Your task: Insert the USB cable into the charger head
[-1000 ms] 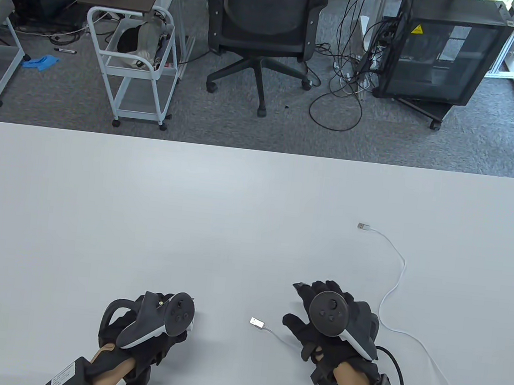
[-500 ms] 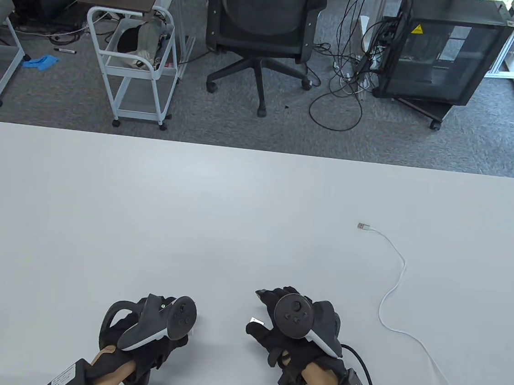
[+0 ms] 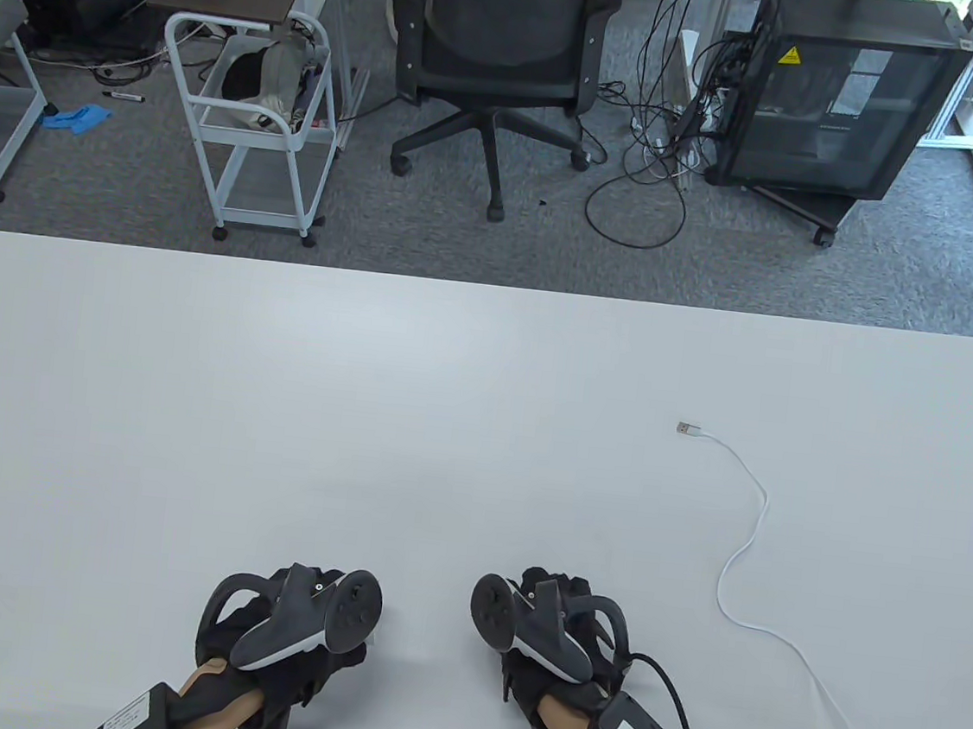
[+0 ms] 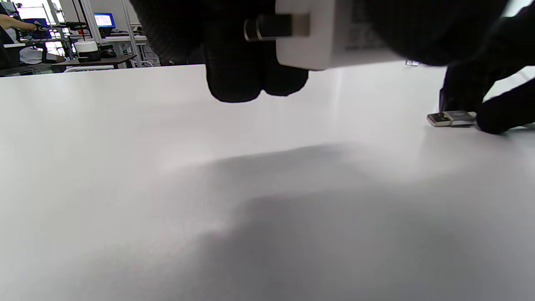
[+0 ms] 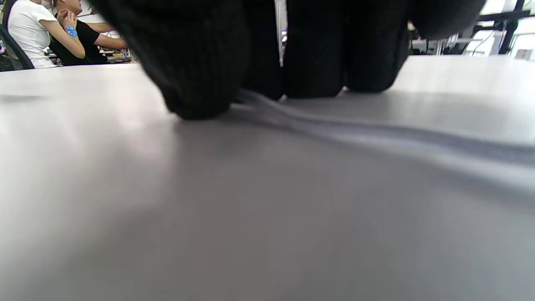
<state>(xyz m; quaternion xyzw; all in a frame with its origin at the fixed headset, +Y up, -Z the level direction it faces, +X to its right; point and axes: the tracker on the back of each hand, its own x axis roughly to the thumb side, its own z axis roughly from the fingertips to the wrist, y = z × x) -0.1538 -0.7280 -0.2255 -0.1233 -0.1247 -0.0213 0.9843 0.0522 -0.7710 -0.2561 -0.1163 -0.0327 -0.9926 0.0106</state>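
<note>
Left wrist view is showing our left hand [image 4: 234, 50] gripping the charger [image 4: 330, 33]; our right hand [image 4: 493, 96] is pinching the plug [image 4: 449, 118] on the table [image 4: 167, 167]; we are lifting it level, squaring it to the port before pushing.

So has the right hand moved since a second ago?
Yes. In the table view the right hand has shifted left, away from the cable's far plug, which lies where it did, and now sits over where the near USB plug lay.
</note>
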